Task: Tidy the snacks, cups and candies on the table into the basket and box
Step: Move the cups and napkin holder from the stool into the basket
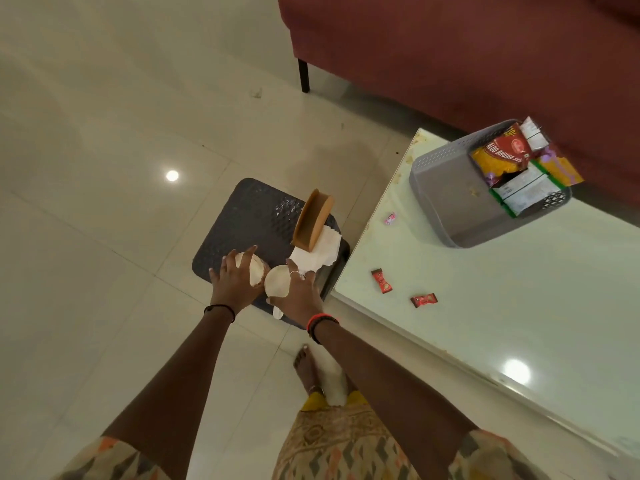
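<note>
My left hand (232, 282) grips a white paper cup (255, 274) over a dark stool (249, 216) beside the table. My right hand (299, 295) holds a second white paper cup (277, 285) right next to the first. On the pale glass table (485, 306) stands a grey basket (450, 195) with several snack packets (502, 154) sticking out of it. Two red candies (381, 280) (424, 300) lie near the table's near-left edge. A small pink candy (390, 218) lies closer to the basket.
A brown napkin holder (311, 220) with white napkins (317, 256) stands on the stool's right side. A dark red sofa (450, 57) runs behind the table. Glossy tile floor (104, 168) spreads to the left; my bare foot (306, 367) is below the stool.
</note>
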Motion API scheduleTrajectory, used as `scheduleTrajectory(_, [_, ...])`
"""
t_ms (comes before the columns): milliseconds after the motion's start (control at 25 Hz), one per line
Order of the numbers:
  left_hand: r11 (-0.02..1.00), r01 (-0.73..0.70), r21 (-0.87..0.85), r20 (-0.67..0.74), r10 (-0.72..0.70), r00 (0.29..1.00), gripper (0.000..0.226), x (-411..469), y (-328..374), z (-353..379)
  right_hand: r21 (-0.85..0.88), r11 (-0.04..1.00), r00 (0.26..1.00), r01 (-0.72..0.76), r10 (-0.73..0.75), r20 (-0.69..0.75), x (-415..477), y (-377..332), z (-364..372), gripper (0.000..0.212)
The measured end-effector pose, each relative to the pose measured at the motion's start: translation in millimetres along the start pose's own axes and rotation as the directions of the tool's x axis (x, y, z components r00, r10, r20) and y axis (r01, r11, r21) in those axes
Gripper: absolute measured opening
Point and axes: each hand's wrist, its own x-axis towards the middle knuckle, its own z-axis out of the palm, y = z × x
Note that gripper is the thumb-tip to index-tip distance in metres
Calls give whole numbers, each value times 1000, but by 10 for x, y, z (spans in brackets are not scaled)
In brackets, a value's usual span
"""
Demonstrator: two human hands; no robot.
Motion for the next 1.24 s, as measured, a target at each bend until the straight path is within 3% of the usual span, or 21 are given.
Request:
scheduleTrajectory(280, [984, 15, -180, 104, 4, 995, 90, 175, -151, -22, -93, 991, 993, -95, 88, -81, 103, -161, 162, 87])
scheduleTrajectory(760, [994, -97, -51, 148, 104, 984, 84, -91, -69, -491, 45, 988, 976, -149, 154, -152, -244, -253, -97, 88])
scheduleTrajectory(1040, [972, -234, 6, 133, 232, 964, 88, -64, 457, -990, 169, 969, 946, -180, 217, -242, -417, -144, -759, 84])
scheduleTrajectory(1240, [945, -323, -44, 101, 326, 940, 89, 35, 1148, -1195, 270, 944, 906, -192, 276, -321, -456, 91, -1404, 89])
